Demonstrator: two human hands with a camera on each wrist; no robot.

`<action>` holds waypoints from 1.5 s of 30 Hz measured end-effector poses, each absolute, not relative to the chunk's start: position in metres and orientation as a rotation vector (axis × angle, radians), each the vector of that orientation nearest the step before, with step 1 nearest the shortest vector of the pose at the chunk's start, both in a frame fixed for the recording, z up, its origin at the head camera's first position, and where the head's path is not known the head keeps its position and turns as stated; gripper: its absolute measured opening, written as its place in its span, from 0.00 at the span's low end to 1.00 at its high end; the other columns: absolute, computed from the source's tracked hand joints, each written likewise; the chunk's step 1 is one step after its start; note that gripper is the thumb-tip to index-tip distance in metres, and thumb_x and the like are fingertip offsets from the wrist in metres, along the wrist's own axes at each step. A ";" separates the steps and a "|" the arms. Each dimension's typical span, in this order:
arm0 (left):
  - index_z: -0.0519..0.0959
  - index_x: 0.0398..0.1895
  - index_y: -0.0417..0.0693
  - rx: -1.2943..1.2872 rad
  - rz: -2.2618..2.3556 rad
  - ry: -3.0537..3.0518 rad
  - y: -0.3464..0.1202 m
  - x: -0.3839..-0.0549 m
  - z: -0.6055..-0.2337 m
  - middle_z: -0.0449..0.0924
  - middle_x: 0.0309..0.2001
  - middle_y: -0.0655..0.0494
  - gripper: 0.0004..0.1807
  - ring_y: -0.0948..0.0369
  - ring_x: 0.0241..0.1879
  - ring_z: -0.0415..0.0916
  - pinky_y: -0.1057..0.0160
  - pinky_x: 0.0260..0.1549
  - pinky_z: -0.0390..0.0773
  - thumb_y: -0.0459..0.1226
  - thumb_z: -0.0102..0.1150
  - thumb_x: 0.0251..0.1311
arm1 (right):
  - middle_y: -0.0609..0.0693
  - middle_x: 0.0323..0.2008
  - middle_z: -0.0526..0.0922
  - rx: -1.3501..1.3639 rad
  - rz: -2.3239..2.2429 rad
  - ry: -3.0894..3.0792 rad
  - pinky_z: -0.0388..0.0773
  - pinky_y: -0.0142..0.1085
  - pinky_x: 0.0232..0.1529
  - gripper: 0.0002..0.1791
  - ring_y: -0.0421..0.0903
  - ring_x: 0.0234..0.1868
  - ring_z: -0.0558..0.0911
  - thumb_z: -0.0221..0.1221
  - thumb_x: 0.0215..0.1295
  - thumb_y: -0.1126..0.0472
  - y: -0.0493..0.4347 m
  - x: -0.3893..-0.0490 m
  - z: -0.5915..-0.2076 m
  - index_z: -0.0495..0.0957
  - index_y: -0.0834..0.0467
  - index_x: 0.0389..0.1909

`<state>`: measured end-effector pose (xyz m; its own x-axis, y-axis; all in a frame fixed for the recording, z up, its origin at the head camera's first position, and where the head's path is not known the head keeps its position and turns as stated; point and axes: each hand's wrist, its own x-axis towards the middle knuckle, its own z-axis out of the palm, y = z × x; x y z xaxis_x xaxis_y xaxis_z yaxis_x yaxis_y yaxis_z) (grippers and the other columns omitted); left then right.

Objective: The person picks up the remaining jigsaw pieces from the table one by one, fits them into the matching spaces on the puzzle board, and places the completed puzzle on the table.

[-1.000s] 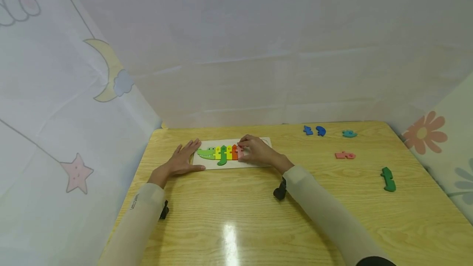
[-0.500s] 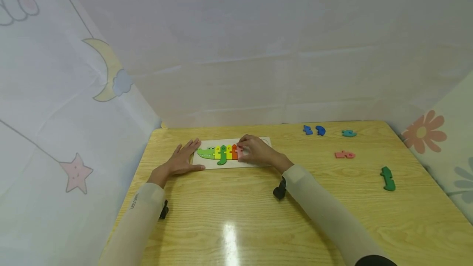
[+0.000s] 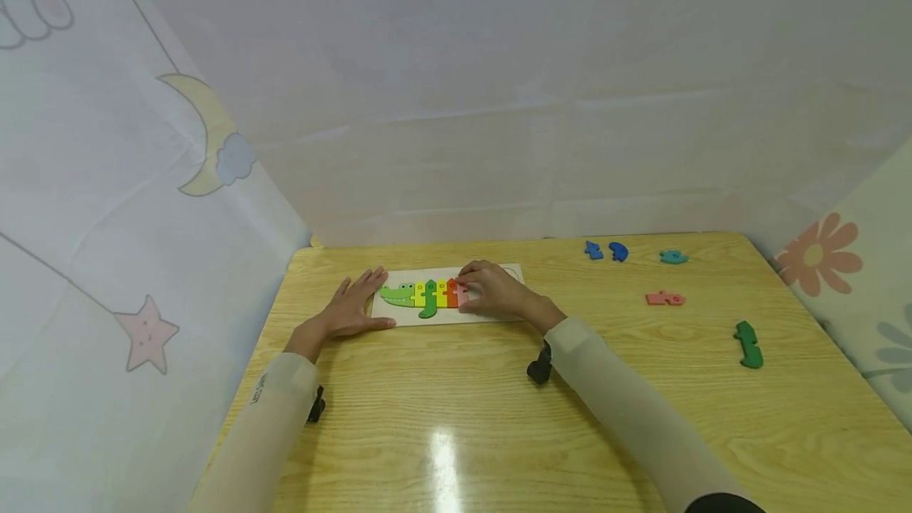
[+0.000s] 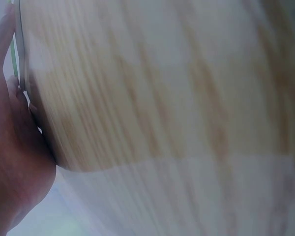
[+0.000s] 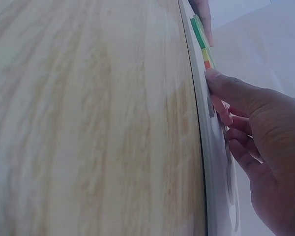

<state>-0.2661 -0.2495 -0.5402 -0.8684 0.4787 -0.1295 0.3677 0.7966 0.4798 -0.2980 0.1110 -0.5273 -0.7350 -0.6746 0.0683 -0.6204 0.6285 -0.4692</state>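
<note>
A pale puzzle board (image 3: 406, 321) lies at the back left of the table, with a crocodile made of a green head, yellow, green and orange-red pieces set in it. My left hand (image 3: 349, 309) rests at the board's left end, fingers spread and straight, thumb along the near corner. Over the right half, my right hand (image 3: 499, 291) pinches a pink puzzle piece (image 3: 463, 294) beside the orange-red one. In the right wrist view the pink piece (image 5: 220, 109) sits tilted between thumb and fingers at the board's surface. The hand hides part of the board's right end.
On the table's right lie loose pieces: two blue ones (image 3: 618, 252), a teal one (image 3: 673, 257), a pink one (image 3: 666, 299) and a dark green one (image 3: 748, 345). A white cloth wall (image 3: 456, 141) rises behind the table's back edge.
</note>
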 end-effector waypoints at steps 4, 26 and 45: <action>0.46 0.88 0.47 0.660 0.657 2.742 -0.249 -0.266 -0.540 0.40 0.87 0.48 0.60 0.45 0.86 0.35 0.33 0.79 0.30 0.62 0.68 0.64 | 0.56 0.66 0.81 -1.083 -0.708 2.728 0.72 0.51 0.73 0.33 0.55 0.68 0.77 0.74 0.66 0.48 0.111 -0.298 -0.527 0.81 0.61 0.67; 0.47 0.87 0.44 0.704 0.705 2.755 -0.254 -0.266 -0.546 0.42 0.87 0.45 0.64 0.42 0.85 0.37 0.31 0.78 0.31 0.70 0.63 0.61 | 0.58 0.67 0.81 -1.071 -0.727 2.759 0.71 0.54 0.73 0.36 0.58 0.71 0.76 0.75 0.63 0.45 0.117 -0.292 -0.523 0.81 0.61 0.67; 0.48 0.87 0.43 0.696 0.691 2.755 -0.249 -0.263 -0.538 0.42 0.87 0.43 0.63 0.42 0.85 0.37 0.31 0.78 0.32 0.68 0.64 0.62 | 0.62 0.67 0.80 -1.088 -0.718 2.805 0.73 0.55 0.71 0.42 0.60 0.69 0.77 0.75 0.63 0.43 0.131 -0.283 -0.515 0.77 0.65 0.70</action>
<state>-0.2627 -0.2492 -0.5380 -0.8648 0.4937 -0.0918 0.3920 0.7779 0.4911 -0.2832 0.1313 -0.5149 -0.7516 -0.6488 0.1192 -0.6263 0.6451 -0.4378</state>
